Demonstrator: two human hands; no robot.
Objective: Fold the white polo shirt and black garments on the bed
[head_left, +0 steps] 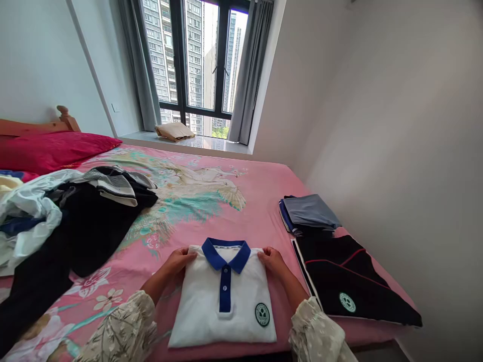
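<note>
A white polo shirt [199, 296] with a blue collar and blue button strip lies folded into a neat rectangle on the bed, collar away from me. A round dark green badge [262, 314] shows at its lower right. My left hand [181, 261] pinches the shirt's far left shoulder corner between thumb and fingers. At the opposite shoulder, my right hand [272, 260] grips the far right corner the same way. Both hands are closed on the fabric, one on either side of the collar.
Folded black garments with red piping [339, 281] lie to the right, with a grey-blue folded stack [311, 211] beyond. Loose clothes [86, 216] are heaped at left near a red pillow [64, 148]. A pink floral sheet [264, 186] covers the bed. A wall [396, 151] borders the right.
</note>
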